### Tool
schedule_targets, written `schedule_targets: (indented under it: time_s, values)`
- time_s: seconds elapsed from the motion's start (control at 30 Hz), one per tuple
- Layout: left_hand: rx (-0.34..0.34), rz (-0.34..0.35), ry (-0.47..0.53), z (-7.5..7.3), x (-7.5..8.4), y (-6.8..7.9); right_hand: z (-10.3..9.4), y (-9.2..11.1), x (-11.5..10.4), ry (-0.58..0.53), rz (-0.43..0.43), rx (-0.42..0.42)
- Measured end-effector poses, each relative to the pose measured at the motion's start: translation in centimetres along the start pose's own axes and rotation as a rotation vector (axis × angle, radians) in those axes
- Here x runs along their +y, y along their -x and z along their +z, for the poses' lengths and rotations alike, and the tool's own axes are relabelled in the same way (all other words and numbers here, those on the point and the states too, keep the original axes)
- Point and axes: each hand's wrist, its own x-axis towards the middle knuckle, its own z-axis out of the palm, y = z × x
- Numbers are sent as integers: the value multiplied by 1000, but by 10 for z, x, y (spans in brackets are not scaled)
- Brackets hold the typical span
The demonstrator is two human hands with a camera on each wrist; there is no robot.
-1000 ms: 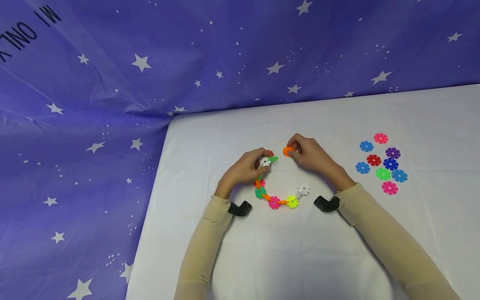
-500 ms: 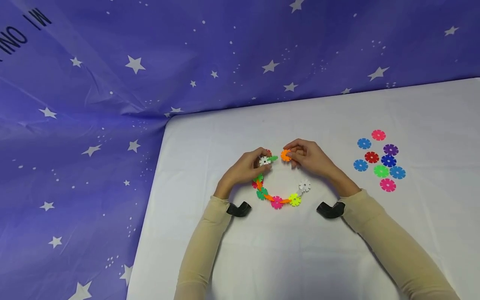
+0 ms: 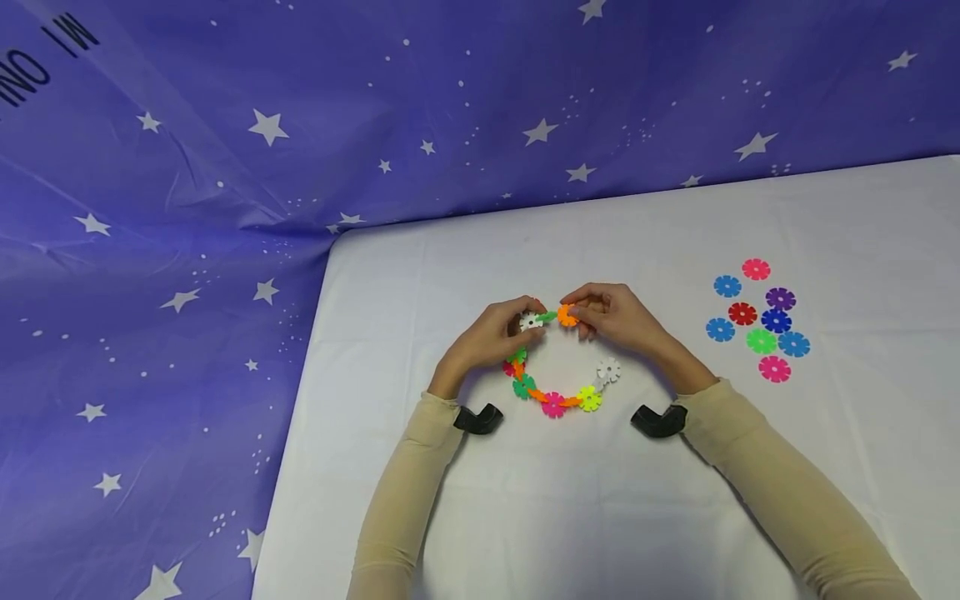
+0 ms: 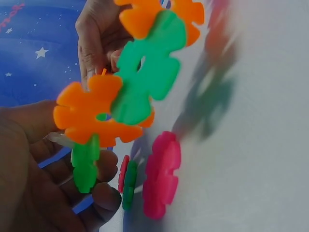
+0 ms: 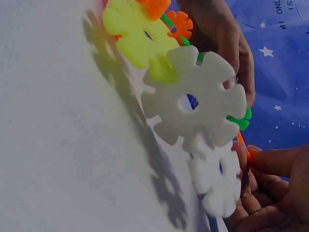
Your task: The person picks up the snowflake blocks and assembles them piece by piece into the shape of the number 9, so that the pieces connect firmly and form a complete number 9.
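My left hand [image 3: 491, 335] grips one end of a curved chain of slotted plastic snowflake discs, around a white disc [image 3: 530, 322]. A green disc [image 3: 547, 317] sticks out from that white one toward the right. Between thumb and fingers, my right hand [image 3: 626, 317] pinches a loose orange disc [image 3: 567, 316], its edge right at the green disc's tip. The chain loops toward me through a pink disc [image 3: 554, 406] and a yellow disc [image 3: 590, 399] to a white end disc [image 3: 609, 370]. Large in the right wrist view are the white discs [image 5: 217, 72]; the left wrist view shows a teal disc [image 4: 161, 63] slotted between orange ones.
Several loose discs lie spread on the right, among them a purple disc [image 3: 781, 298], a red disc [image 3: 742, 313] and a light green disc [image 3: 762, 341]. The white-covered table [image 3: 540, 517] meets a purple star-patterned curtain [image 3: 450, 108] at its back and left edges.
My right hand has moved left and slightly nearer with the orange disc, closing the gap to the green disc. My left hand stays about where it was, and the view has shifted slightly.
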Motion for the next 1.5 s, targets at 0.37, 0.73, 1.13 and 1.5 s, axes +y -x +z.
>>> schedule_targets:
  time_s: [0.37,0.73,1.13,1.5]
  values:
    - [43,54,-31,3,3,-1,1,3,-7,-34,6,-8]
    - [57,86,-68,6,4,-2,8,4,-12,-36,67,19]
    - [10,8,-147,3,13,-1,16,3,-15,15,66,38]
    - [-61,-102,-96,-21,6,10,11,-18,-8,410,-142,32]
